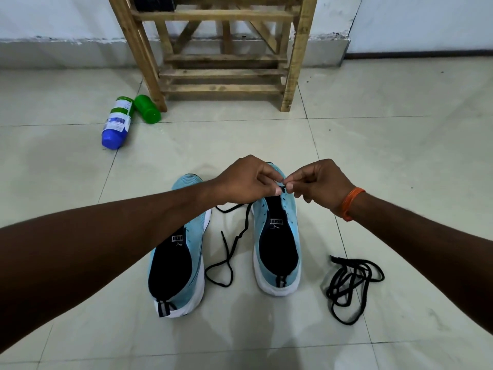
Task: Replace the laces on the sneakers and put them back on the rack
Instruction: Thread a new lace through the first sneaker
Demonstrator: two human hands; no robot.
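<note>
Near the toe of the right sneaker [277,236], left hand [248,180] and right hand [320,180] both pinch the black lace [245,227]. Lacing seems just started; next, the tip needs the following eyelet. Rack [224,73] stands at twelve o'clock.

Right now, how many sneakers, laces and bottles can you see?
Sneakers: 2
Black laces: 2, one pinched by the left hand and right hand, one piled on the floor
Bottles: 2
Total: 6
</note>
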